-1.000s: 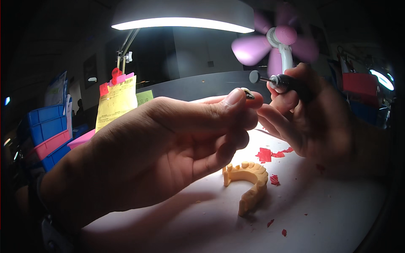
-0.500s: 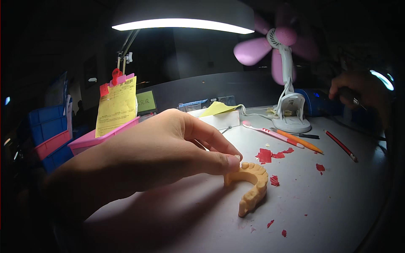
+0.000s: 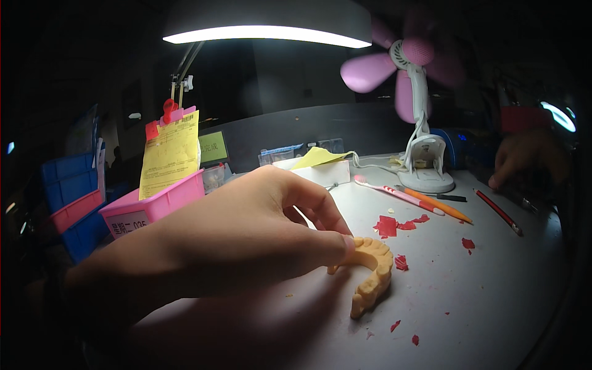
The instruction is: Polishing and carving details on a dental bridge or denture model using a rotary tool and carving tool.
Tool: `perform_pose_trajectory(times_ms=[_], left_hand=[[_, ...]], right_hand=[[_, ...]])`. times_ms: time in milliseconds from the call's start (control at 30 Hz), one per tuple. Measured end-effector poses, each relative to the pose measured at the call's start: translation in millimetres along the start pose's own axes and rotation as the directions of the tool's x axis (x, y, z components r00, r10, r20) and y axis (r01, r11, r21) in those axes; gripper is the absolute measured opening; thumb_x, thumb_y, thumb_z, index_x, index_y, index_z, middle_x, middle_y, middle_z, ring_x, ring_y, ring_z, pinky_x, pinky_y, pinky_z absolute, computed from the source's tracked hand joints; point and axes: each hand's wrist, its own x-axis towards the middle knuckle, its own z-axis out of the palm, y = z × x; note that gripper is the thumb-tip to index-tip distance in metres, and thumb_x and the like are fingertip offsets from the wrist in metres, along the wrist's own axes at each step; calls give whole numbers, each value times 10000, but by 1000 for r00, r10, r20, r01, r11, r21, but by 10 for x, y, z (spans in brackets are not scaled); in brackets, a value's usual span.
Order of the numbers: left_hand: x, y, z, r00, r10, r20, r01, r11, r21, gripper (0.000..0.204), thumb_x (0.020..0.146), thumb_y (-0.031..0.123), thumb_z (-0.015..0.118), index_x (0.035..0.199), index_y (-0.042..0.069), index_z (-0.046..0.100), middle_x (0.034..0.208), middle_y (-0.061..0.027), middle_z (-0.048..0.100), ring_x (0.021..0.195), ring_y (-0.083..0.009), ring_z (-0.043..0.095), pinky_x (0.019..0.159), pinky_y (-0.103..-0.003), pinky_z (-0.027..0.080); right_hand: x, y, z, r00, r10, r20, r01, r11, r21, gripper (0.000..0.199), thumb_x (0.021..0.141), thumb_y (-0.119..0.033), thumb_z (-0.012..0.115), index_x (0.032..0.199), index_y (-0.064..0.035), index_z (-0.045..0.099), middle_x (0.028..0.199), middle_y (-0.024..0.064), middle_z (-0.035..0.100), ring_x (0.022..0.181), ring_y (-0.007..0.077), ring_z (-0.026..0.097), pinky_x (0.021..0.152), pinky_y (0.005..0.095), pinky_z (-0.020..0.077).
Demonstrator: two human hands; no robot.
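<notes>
Fingertips of the left hand pinch onto one end of an orange dental arch model lying on the pale table, so that grip is closed on the model's upper end. Horseshoe-shaped, the model curves from the fingertips round to the right and down, its free end pointing toward the near edge of the table; its long axis runs roughly near to far. Its outer rim shows a row of small tooth-like bumps, and the colour is a matte peach-orange.

Red scraps lie scattered just beyond and beside it. Farther back rest a pink toothbrush, an orange pencil and a red pencil. The right hand hovers at the far right in shadow; whether its grip holds anything cannot be told. A pink desk fan stands behind, with a pink bin at left.
</notes>
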Motion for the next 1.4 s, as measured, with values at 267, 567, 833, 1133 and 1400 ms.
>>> perform_pose_trajectory(times_ms=[267, 567, 833, 1133, 1400], left_hand=[[0, 9, 13, 1000, -1, 8, 1, 998, 56, 396, 907, 355, 817, 1114, 21, 767, 1060, -103, 735, 1018, -152, 665, 850, -293, 513], [-52, 30, -22, 999, 52, 14, -53, 990, 131, 400, 915, 386, 805, 1099, 32, 766, 1046, -84, 731, 1020, -144, 653, 830, -306, 502], [-79, 6, -86, 974, 212, 81, -218, 973, 81, 572, 880, 393, 850, 1270, 13, 673, 1114, -112, 704, 1019, -151, 649, 867, -304, 515], [-78, 50, -113, 976, 211, -51, -217, 940, -264, 634, 896, 311, 841, 1354, -26, 559, 1068, -159, 675, 944, -166, 701, 874, -278, 577], [-82, 80, -148, 925, 342, -165, -379, 827, -416, 538, 955, 363, 766, 1271, -10, 543, 1079, -162, 642, 873, -141, 702, 845, -248, 596]], right_hand=[[-605, -470, -106, 157, -867, -472, 815, -156, 558, 316, 945, -269, 716, 1156, -39, 664, 706, -18, 553, 543, 58, 492, 519, 226, 406], [-1097, -1071, 235, 47, -867, -496, 824, -247, 510, 358, 933, -267, 731, 1195, -39, 643, 747, -6, 563, 559, 69, 507, 539, 237, 424], [-995, -980, 194, 116, -843, -525, 811, -225, 541, 400, 921, -265, 745, 1229, -39, 624, 783, 5, 571, 573, 78, 519, 557, 247, 440], [-624, -595, -287, 212, -819, -534, 723, -235, 649, 451, 909, -262, 760, 1268, -39, 602, 824, 16, 581, 589, 89, 533, 578, 258, 458], [-738, -742, -104, 153, -940, -305, 658, -134, 741, 499, 898, -260, 774, 1302, -39, 583, 860, 27, 590, 603, 99, 546, 596, 268, 474]])
